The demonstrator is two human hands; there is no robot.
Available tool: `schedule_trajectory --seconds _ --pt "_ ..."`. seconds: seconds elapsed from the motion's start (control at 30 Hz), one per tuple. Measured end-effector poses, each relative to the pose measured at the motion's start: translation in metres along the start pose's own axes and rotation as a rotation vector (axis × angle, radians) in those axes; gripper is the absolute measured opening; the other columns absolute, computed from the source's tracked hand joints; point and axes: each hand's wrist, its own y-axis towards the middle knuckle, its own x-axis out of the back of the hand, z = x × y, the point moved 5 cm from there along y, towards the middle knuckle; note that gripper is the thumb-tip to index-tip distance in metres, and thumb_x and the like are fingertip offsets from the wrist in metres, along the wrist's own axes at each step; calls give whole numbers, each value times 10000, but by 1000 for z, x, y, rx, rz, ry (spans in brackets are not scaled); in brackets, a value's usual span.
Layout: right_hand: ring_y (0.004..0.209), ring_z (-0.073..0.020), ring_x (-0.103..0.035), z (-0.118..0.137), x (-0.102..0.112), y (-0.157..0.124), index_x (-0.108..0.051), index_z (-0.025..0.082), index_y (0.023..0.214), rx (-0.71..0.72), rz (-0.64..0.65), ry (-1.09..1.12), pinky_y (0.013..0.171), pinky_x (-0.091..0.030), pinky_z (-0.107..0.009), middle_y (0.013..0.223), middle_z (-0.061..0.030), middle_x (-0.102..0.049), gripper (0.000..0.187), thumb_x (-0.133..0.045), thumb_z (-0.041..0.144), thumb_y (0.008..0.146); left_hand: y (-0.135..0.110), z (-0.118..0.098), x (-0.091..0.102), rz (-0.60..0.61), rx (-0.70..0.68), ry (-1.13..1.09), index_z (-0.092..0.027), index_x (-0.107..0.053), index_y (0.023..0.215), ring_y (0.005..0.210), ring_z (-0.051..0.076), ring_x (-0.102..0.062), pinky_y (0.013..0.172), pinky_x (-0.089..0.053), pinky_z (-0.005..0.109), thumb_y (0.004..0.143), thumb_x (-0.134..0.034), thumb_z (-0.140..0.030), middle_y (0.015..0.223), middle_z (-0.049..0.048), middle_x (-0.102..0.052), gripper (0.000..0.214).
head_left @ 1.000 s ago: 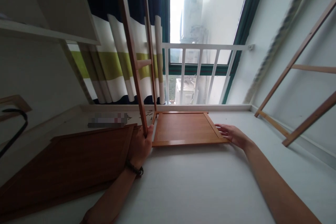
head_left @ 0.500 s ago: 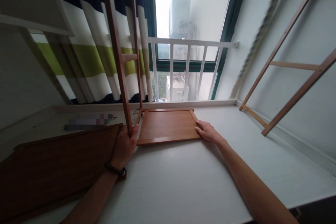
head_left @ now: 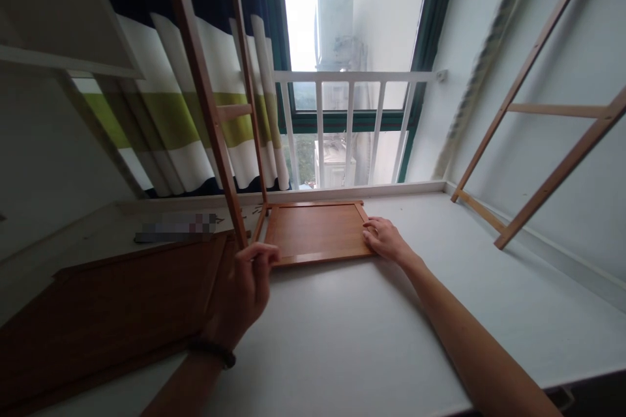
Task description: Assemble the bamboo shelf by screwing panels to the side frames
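Note:
A small orange-brown wooden panel lies flat on the white surface by the window. At its left side stands an upright wooden ladder-like frame. My left hand, with a dark band at the wrist, has its fingers curled round the foot of the frame's near leg, at the panel's near-left corner. My right hand lies flat with its fingers spread on the panel's right edge.
A large dark wooden panel lies at the left, partly under my left arm. A second wooden frame leans on the right wall. Behind are a striped curtain, a white railing and a white shelf.
My left hand has lifted and drawn back a little, its fingers now curled over the leg's foot instead of gripping it from below. My right hand stays on the panel's right edge.

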Motion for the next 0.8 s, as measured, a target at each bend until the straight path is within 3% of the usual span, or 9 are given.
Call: schedule_trajectory --seconds 0.07,0.17,0.27,0.37,0.47,0.6,0.8 --pt "1102 -251 -485 16 3 -2 -639 184 986 65 -29 14 966 -357 -402 1137 -105 -569 237 -488 292 839 -4 -18 -22 171 -109 -102 -193 -442 992 726 121 -589 708 -491 273 909 -375 -264 887 37 -639 128" --pt "997 -239 -518 45 6 -8 -642 198 912 204 -80 70 912 -378 -410 989 -88 -591 192 -504 312 842 -5 -25 -52 347 -128 -168 -194 -573 943 895 145 -597 833 -471 294 912 -405 -261 941 55 -648 184" --pt "870 -196 -549 71 3 -17 -635 198 859 352 -26 200 811 -421 -348 872 -65 -602 150 -536 308 836 -1 -18 -65 343 -81 -122 -206 -692 864 883 172 -578 804 -470 297 844 -536 -334 907 66 -615 202" --pt "753 -157 -548 88 -8 -25 -633 192 844 435 111 294 695 -431 -283 780 -38 -602 132 -564 303 826 0 -5 -68 357 70 -120 -211 -707 896 730 148 -576 684 -471 266 799 -581 -359 807 38 -614 218" --pt "729 -147 -535 96 -17 -31 -638 186 841 480 203 324 673 -421 -269 759 -27 -614 133 -610 310 801 -2 2 -64 381 158 -133 -191 -697 828 694 151 -592 648 -465 259 773 -597 -380 770 30 -659 221" --pt "770 -153 -534 102 -20 -35 -651 190 872 517 234 366 709 -420 -269 792 -29 -634 179 -655 335 767 -4 6 -58 359 210 -156 -200 -706 811 736 171 -630 681 -488 269 771 -590 -397 805 39 -704 232" --pt "688 -136 -534 104 -23 -36 -669 174 826 484 299 426 620 -416 -240 737 -30 -627 212 -614 376 796 -4 10 -57 314 268 -174 -195 -698 844 644 160 -644 562 -500 240 752 -612 -411 766 34 -713 250"
